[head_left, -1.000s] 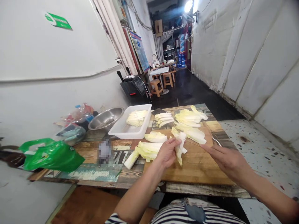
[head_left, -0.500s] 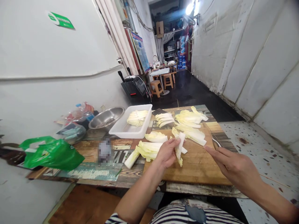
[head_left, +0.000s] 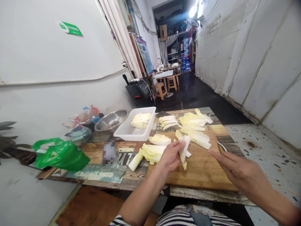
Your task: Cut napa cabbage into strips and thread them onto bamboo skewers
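Observation:
My left hand [head_left: 171, 155] is closed round a folded strip of pale cabbage leaf [head_left: 183, 151], held upright just above the wooden cutting board [head_left: 202, 169]. My right hand [head_left: 237, 169] pinches a thin wooden skewer [head_left: 199, 147] that points left toward the held leaf. More cabbage pieces [head_left: 194, 127] lie at the far side of the board, and a larger leaf [head_left: 150, 152] lies at its left edge.
A white plastic tray [head_left: 134, 130] with cabbage stands behind the board, a steel bowl [head_left: 110, 121] left of it. Green plastic bag [head_left: 60, 155] and clear bags lie at the table's left. A white wall runs along the left; stools stand down the corridor.
The view has shifted slightly right. My hands keep their hold; the right hand with the skewer has edged a little closer to the leaf.

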Tool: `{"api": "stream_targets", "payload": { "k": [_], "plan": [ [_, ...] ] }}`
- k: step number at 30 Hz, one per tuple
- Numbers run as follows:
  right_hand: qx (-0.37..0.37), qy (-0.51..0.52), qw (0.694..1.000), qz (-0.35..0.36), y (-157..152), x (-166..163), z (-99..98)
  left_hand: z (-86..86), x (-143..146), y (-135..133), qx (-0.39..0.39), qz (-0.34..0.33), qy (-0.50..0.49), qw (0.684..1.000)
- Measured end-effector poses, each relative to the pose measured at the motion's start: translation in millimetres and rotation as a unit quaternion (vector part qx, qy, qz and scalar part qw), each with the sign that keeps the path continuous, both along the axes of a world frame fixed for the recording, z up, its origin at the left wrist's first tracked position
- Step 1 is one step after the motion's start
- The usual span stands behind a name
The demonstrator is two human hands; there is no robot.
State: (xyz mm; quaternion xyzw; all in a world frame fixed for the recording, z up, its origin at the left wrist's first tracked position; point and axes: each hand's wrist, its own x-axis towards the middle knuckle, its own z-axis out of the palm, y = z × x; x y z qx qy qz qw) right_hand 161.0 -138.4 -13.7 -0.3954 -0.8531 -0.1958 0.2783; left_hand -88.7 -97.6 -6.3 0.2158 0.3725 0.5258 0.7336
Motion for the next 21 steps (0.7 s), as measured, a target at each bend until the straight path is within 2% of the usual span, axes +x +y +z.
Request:
{"api": "stream_targets", "payload": {
  "k": [9,21],
  "plan": [
    [-0.032,0.034,0.998,0.039,1.1,-0.5,-4.6,9.1,0.8,-4.7,0.022,-0.004,0.04,0.999],
    [-0.029,0.091,0.994,0.057,1.6,-18.4,10.1,10.7,-1.0,-6.3,0.043,0.001,0.064,0.997]
  ]
}}
